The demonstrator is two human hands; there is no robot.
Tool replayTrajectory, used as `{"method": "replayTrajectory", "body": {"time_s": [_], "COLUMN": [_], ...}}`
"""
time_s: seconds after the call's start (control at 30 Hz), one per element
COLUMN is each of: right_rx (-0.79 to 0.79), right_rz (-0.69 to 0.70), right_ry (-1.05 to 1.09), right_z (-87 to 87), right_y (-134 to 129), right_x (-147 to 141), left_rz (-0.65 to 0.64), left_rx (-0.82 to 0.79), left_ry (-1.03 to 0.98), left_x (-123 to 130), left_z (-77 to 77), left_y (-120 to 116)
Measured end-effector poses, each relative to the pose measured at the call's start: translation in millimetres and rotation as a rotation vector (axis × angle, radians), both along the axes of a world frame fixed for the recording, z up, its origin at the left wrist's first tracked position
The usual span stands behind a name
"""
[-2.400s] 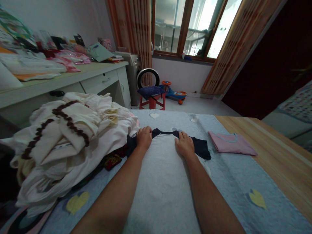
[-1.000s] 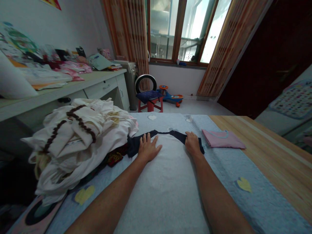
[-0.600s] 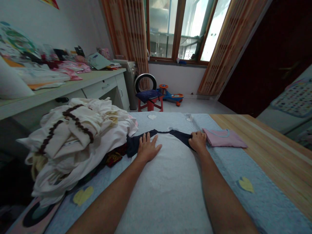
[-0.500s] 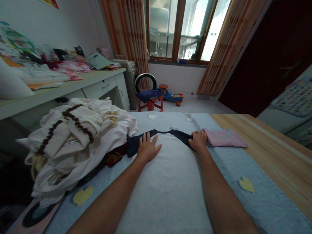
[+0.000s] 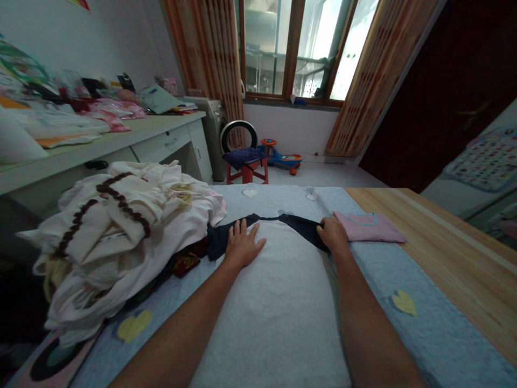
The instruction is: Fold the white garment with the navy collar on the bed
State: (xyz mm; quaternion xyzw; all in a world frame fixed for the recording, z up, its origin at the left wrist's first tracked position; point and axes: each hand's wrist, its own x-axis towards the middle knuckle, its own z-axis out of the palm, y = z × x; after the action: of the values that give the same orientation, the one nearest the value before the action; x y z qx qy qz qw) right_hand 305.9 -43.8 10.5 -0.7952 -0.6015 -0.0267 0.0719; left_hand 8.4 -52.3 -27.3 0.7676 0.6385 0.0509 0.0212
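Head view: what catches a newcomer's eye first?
Probably the heap of mostly cream clothes at left. Then the pale shirt spread out at center, left hand flat on it, right hand closed on its navy sleeve. Beyond, the bright window at the back.

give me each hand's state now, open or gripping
Left hand: open, spread flat on the shirt.
Right hand: closed, holding the shirt's dark sleeve.
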Motion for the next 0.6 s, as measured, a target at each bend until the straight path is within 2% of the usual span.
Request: {"method": "replayTrajectory", "body": {"time_s": [0.23,0.4,0.5,0.6], "right_rx": [0.080,0.289,0.368,0.241], "right_rz": [-0.121,-0.155,-0.123,0.033], "right_ry": [0.100,0.031,-0.022,-0.017], "right_z": [-6.2,-9.0,-8.0,-9.7], "right_y": [-1,-6,-7,-6], "right_x": [1,-6,-19,-35], "left_rz": [0.001,-0.004,-0.003,0.002], "left_rx": [0.012,0.006,-0.001,-0.010], "left_ry": [-0.009,-0.011,-0.009,-0.010], "left_x": [0,0,0,1], "left_z": [-1.5,-0.1,2.1,4.2], "left_y": [1,0,0,-1]}}
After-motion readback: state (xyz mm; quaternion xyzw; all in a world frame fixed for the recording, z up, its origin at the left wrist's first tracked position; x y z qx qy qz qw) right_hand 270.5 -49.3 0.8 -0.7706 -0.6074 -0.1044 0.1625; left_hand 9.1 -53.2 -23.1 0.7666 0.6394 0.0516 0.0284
